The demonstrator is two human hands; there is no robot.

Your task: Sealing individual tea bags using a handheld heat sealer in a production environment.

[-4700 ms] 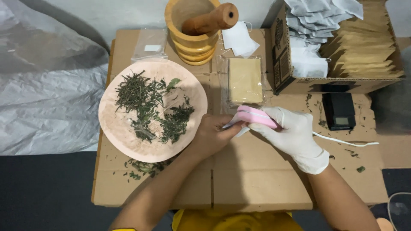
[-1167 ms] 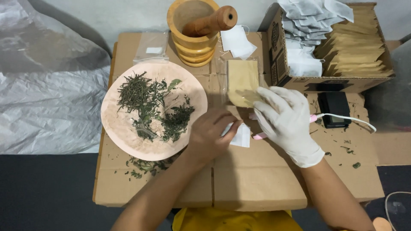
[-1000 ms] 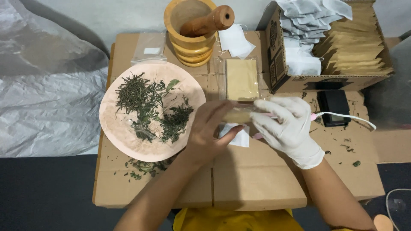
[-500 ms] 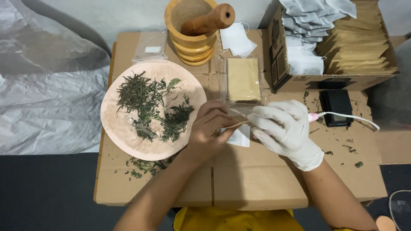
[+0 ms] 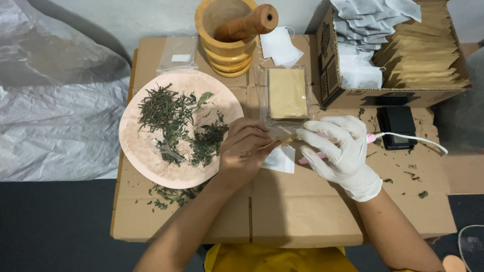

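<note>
**Inspector:** Report the left hand.

**Assistant:** Bare, curled over the cardboard-covered counter, just right of the round pink plate. Its grip is pressed together, pinching the near edge of a thin tan packet in a clear sleeve.

**Inspector:** And the right hand?

**Assistant:** In a white glove. Its fingers are wrapped round a pink tool, most of it hidden under the glove; a white cord runs from it to the right. The fingertips meet the same packet edge, close against the left hand.

**Inspector:** Where does the packet lie?

**Assistant:** Between the two hands, at the middle of the counter, just below a flat tan packet in clear wrap. A small white paper square lies under the hands.

**Inspector:** Surroundings?

**Assistant:** The plate carries dried green herbs; loose crumbs lie below it. A wooden mortar with its pestle stands at the far edge. An open cardboard box at the far right holds white and tan sachets. A small black device sits before the box. A silver sheet covers the floor on the left.
</note>
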